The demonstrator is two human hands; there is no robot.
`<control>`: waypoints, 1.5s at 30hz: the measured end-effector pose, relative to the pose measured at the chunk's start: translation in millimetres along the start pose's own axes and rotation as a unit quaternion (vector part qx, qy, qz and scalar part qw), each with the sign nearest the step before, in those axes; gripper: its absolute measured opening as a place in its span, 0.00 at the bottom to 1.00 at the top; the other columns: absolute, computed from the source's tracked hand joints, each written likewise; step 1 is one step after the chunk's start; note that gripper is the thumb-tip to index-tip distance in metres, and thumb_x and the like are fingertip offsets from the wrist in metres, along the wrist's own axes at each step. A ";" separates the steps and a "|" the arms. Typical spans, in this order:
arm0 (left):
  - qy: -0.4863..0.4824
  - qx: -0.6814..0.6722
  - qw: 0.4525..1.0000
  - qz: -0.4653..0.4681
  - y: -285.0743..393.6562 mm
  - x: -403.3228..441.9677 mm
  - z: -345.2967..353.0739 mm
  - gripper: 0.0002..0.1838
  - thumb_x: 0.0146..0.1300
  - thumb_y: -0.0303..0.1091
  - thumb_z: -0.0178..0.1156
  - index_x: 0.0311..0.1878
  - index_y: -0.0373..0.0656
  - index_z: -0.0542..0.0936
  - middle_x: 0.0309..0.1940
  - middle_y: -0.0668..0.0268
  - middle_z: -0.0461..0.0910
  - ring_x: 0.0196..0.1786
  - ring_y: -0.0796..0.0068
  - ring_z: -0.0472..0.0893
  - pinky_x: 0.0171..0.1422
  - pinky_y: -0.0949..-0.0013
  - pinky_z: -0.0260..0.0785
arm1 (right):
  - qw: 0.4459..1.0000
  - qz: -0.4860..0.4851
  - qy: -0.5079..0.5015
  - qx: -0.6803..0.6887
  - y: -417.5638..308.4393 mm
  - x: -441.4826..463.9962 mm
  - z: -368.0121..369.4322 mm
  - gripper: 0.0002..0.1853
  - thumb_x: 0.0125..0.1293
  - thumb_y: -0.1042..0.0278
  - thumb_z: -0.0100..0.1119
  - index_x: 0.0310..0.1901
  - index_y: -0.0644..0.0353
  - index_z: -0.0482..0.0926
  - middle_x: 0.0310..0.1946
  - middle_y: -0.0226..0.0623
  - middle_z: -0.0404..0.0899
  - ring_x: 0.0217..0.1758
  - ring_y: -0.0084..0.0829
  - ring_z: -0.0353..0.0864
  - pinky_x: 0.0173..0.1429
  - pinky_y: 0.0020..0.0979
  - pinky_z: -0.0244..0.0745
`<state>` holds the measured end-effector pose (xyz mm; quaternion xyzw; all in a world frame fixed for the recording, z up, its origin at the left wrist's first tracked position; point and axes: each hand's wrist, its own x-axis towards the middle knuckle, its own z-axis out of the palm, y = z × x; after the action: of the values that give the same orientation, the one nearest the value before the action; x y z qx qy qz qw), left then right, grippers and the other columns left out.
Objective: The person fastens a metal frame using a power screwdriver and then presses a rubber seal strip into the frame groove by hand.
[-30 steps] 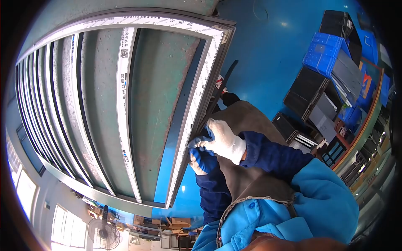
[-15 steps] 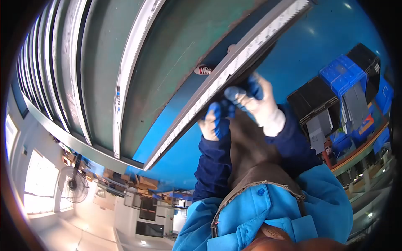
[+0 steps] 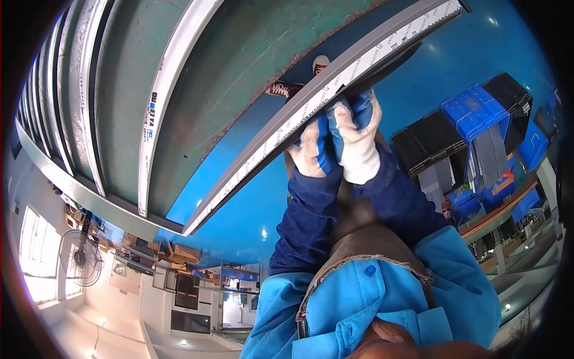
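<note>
Your left hand (image 3: 310,146) and right hand (image 3: 357,134), side by side at the near edge of the frame bar (image 3: 308,107)

In the head view, the frame bar lies just ahead of your fingers, its long axis slanting from your near left to your far right. Your left hand is nearer the bar's near-left end; your right hand sits farther along it, nearer the dark strip (image 3: 391,69) that juts from the bar's near edge. Your fingers are bent, with some tips hidden at the bar, so I cannot tell whether either hand holds anything. The bar looks long and slim, grey along its far edge, with white film carrying repeated dark lettering. Beyond the bar come a band of blue floor (image 3: 230,151), the green counter (image 3: 245,84) and a lettered slat (image 3: 156,107).
</note>
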<state>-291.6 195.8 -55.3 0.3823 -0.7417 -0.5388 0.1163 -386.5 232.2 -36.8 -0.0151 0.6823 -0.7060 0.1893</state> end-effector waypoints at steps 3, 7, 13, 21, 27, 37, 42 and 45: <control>-0.015 0.065 0.995 0.068 -0.5 1.7 -1.0 0.15 0.59 0.32 0.58 0.47 0.35 0.75 0.40 0.57 0.79 0.39 0.65 0.80 0.43 0.68 0.73 | 0.999 0.031 -0.009 -0.005 -5.9 1.0 -7.9 0.14 0.51 0.83 0.51 0.41 0.64 0.70 0.26 0.36 0.75 0.23 0.20 0.69 0.29 0.17 0.67; -0.022 0.115 0.986 0.120 -2.8 3.6 1.1 0.14 0.58 0.31 0.58 0.47 0.35 0.75 0.39 0.57 0.79 0.38 0.65 0.80 0.42 0.68 0.73 | 0.967 0.212 -0.032 0.139 -9.5 3.4 -18.1 0.13 0.51 0.79 0.53 0.41 0.65 0.70 0.25 0.36 0.75 0.22 0.20 0.68 0.29 0.17 0.66; -0.022 0.124 0.980 0.155 -0.9 8.6 -1.0 0.14 0.58 0.30 0.58 0.46 0.34 0.75 0.39 0.56 0.79 0.38 0.65 0.80 0.41 0.69 0.74 | 0.993 -0.013 -0.005 -0.113 1.1 -5.9 -5.9 0.12 0.52 0.81 0.50 0.41 0.64 0.70 0.25 0.36 0.75 0.22 0.20 0.68 0.26 0.16 0.64; -0.024 -0.538 0.777 -0.326 20.4 -2.3 -33.3 0.10 0.61 0.25 0.50 0.45 0.39 0.77 0.36 0.58 0.80 0.33 0.66 0.80 0.41 0.69 0.72 | 0.879 0.358 0.069 0.306 -16.1 6.1 -9.9 0.15 0.54 0.86 0.45 0.44 0.62 0.70 0.27 0.41 0.73 0.19 0.21 0.63 0.22 0.14 0.59; 0.101 -0.354 0.902 -0.226 37.6 3.2 -11.7 0.13 0.65 0.35 0.47 0.38 0.34 0.76 0.22 0.60 0.77 0.20 0.69 0.74 0.28 0.71 0.70 | 0.986 0.130 -0.076 0.072 -6.3 6.1 -21.6 0.11 0.67 0.68 0.42 0.47 0.61 0.71 0.26 0.44 0.73 0.18 0.24 0.62 0.21 0.15 0.59; 0.157 -0.391 0.836 -0.352 76.7 34.1 75.3 0.16 0.66 0.36 0.44 0.35 0.35 0.77 0.22 0.60 0.79 0.21 0.69 0.76 0.27 0.74 0.70 | 0.970 0.166 -0.120 0.128 -31.1 79.2 -93.3 0.12 0.67 0.66 0.44 0.45 0.63 0.73 0.28 0.43 0.77 0.21 0.23 0.69 0.24 0.18 0.65; 0.138 -0.192 0.965 -0.116 51.4 19.3 82.2 0.18 0.67 0.40 0.44 0.41 0.33 0.76 0.22 0.59 0.79 0.21 0.67 0.77 0.28 0.74 0.70 | 0.984 0.105 -0.134 0.053 -10.4 74.1 -88.9 0.10 0.65 0.68 0.47 0.43 0.64 0.74 0.29 0.43 0.78 0.22 0.23 0.73 0.26 0.20 0.68; 0.164 -0.437 0.867 -0.172 75.7 37.6 83.8 0.19 0.67 0.40 0.44 0.44 0.32 0.75 0.23 0.58 0.79 0.22 0.67 0.77 0.27 0.73 0.71 | 0.912 0.250 -0.083 0.316 -32.2 87.6 -91.2 0.08 0.61 0.75 0.51 0.42 0.65 0.74 0.28 0.42 0.79 0.23 0.23 0.75 0.29 0.21 0.72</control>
<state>-399.6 239.0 -29.9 0.4965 -0.3231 -0.7491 0.2966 -501.3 294.3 -32.6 0.1576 0.3870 -0.8106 0.4103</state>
